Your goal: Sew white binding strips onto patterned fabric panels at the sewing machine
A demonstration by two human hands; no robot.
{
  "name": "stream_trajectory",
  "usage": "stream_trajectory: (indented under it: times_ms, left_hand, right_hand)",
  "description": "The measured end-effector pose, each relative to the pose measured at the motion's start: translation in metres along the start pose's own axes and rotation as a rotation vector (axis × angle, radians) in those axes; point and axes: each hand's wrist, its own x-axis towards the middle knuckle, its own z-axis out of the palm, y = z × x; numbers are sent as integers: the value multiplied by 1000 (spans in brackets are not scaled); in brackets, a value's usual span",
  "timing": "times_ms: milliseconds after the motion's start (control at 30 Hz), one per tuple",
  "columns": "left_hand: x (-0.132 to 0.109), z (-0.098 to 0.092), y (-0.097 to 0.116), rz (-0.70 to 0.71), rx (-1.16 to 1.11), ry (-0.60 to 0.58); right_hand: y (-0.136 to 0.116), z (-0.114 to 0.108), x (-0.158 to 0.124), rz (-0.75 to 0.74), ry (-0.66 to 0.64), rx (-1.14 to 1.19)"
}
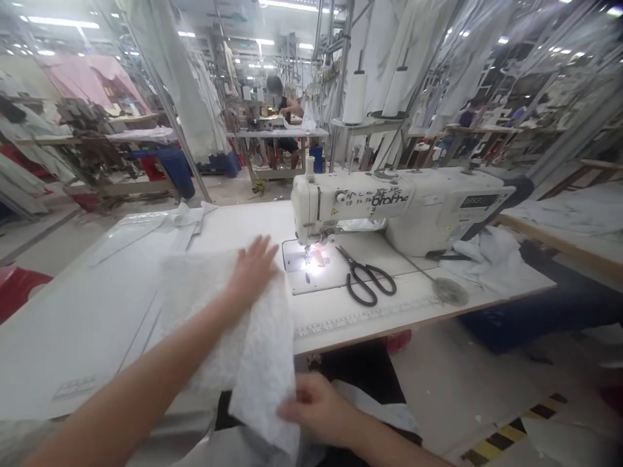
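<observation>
A piece of white fabric (199, 305) lies over the front of the table, its near part hanging off the edge toward my lap. My left hand (253, 269) rests flat on the fabric's far right corner with its fingers spread, slightly blurred. Lower down, my right hand (318, 405) pinches the hanging right edge of the same fabric between thumb and fingers. To the right of my left hand stands a white sewing machine (350, 201), its lamp lighting the needle plate (296, 266). Black-handled scissors (367, 279) lie on the table right of the needle.
A ruler strip (360, 318) runs along the table's front edge. A round metal piece (450, 292) and crumpled white cloth (491, 259) lie at the right. Folded white pieces (182, 220) sit at the back left. Thread cones (355, 97) stand behind the machine. Farther back, a person (285, 110) sits.
</observation>
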Motion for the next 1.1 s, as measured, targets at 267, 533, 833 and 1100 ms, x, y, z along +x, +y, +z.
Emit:
stream_trajectory:
  times_ms: [267, 533, 833, 1100]
  left_hand:
    - [-31, 21, 18, 120, -78, -269]
    - [5, 25, 28, 92, 14, -277]
    - [21, 24, -2, 134, 68, -235]
    - [-81, 12, 29, 88, -387, -159]
  right_hand:
    - [-41, -68, -59, 77, 40, -968]
    - [-109, -168, 24, -296, 512, -1820]
    - [-77, -137, -35, -534, 271, -1680]
    - [35, -113, -98, 10, 458, -1227]
